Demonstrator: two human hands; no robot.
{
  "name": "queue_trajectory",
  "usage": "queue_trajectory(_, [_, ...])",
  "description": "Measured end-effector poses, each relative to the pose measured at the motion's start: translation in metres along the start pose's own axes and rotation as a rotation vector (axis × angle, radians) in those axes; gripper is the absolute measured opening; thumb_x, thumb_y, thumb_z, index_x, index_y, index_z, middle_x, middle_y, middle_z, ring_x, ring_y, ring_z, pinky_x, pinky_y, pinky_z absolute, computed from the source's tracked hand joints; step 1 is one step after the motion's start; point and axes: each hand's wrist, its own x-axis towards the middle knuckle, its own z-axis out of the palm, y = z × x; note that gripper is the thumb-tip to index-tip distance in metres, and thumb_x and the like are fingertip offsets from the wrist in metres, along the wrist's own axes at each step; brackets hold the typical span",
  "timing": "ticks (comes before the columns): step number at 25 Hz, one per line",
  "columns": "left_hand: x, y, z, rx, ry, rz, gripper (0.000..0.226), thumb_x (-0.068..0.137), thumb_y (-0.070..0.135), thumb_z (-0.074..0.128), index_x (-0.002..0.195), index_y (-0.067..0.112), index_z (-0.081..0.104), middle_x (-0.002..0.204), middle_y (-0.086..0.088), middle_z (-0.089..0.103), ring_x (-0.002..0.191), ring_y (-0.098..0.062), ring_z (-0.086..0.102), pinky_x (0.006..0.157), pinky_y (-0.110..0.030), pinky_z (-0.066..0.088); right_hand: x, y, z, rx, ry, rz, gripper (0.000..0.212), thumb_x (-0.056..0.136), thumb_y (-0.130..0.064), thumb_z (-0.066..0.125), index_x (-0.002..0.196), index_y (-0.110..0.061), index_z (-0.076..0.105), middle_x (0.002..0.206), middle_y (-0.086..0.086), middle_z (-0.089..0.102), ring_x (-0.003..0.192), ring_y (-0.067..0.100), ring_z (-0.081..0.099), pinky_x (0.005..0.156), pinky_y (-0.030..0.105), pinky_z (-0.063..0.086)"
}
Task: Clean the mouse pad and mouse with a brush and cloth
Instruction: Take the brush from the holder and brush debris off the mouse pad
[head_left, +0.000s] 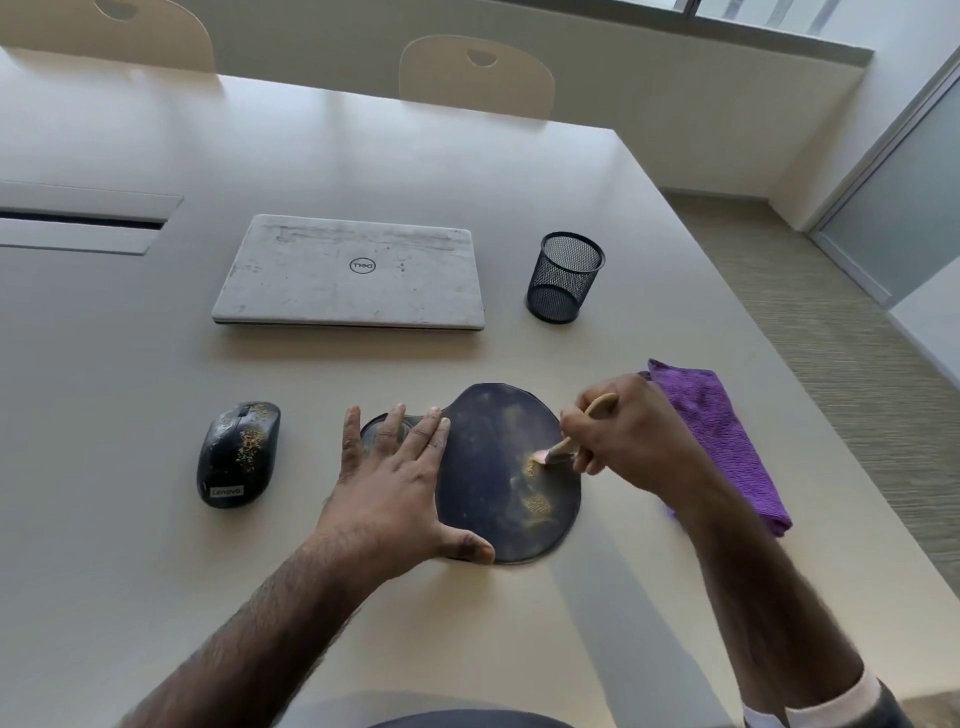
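Table (130, 364), Dell laptop (349, 273), Lenovo mouse (238, 453), brush (558, 447) seemingly touching mouse pad (493, 499)

We see a closed laptop (348, 273) on the table (130, 364), with a black mesh cup (565, 278) just to its right. Two chairs (475, 75) stand at the table's far edge.

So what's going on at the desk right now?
A person is brushing the mouse pad. The left hand lies flat on the pad's left part, holding it down. The right hand grips a brush whose bristles touch a patch of yellow crumbs on the pad. The mouse, left of the pad, is untouched and speckled with crumbs. The purple cloth lies on the table to the right, not held.
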Motion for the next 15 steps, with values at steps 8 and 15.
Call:
queue_trajectory(8, [0.0, 0.0, 0.001, 0.004, 0.01, 0.001, 0.141, 0.057, 0.107, 0.029, 0.161, 0.022, -0.017, 0.17, 0.009, -0.016, 0.152, -0.022, -0.031, 0.113, -0.062, -0.027, 0.004, -0.01, -0.003, -0.071, -0.029, 0.003, 0.029, 0.095, -0.017, 0.068, 0.068, -0.007, 0.068, 0.053, 0.003, 0.069, 0.044, 0.01, 0.068, 0.05, 0.031, 0.06])
queue_trajectory(15, [0.0, 0.001, -0.001, 0.012, -0.001, 0.002, 0.14, 0.059, 0.106, 0.03, 0.16, 0.022, -0.019, 0.169, 0.008, -0.019, 0.15, -0.023, -0.034, 0.113, -0.062, -0.028, 0.015, -0.02, 0.005, -0.117, -0.06, -0.069, 0.026, 0.092, -0.015, 0.069, 0.068, -0.002, 0.07, 0.051, -0.001, 0.067, 0.045, 0.006, 0.067, 0.051, 0.03, 0.06])
